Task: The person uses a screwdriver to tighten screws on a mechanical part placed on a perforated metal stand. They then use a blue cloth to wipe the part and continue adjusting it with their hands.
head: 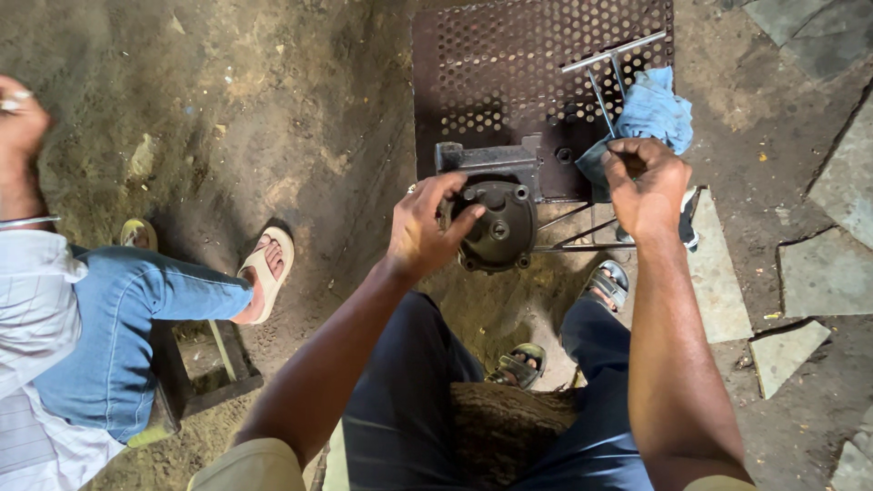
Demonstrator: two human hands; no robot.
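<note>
A round, dark metal housing (496, 227) is seen clamped in a vise-like fixture (486, 162) that stands on a perforated metal plate (509, 64) laid on the dirt floor (273, 109). The left hand (427, 223) is laid on the left side of the housing, with its fingers (462, 221) curved over the rim and the face of the part, so the housing is touched directly and lies just to the right of the palm. The right hand (647, 182) is held apart from the housing, to its right, and is closed around the shaft of a T-handle tool (607, 77) together with a blue rag (653, 114). The long axis of this tool runs from the hand up and away, with the cross bar at the far end. The left hand is therefore the nearer one to the housing, and the tool is carried only by the right. At the left border another person is seen, in jeans (118, 309) and pale sandals (265, 273), with one raised hand (18, 118).
</note>
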